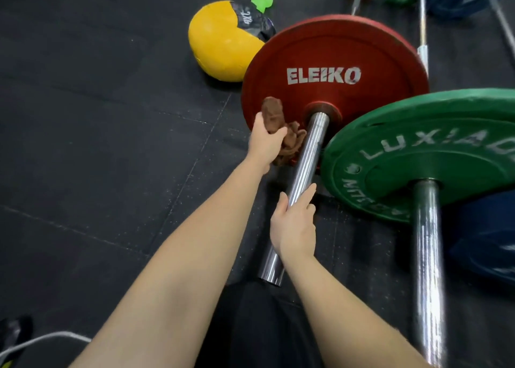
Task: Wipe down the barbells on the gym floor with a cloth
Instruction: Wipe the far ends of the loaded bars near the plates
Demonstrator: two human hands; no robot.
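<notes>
the fingers (278, 134) of the left hand (266, 144) curl round a bunched brown cloth (274, 114), just left of the chrome barbell sleeve (308, 150), in front of the red plate (334, 69). the right hand (294, 222) grips that sleeve nearer its free end, with a green plate (418, 156) to the right of those fingers, on the floor (111, 144).

Both forearms (195, 242) are bare; black fabric (250, 326) covers the lap.
</notes>
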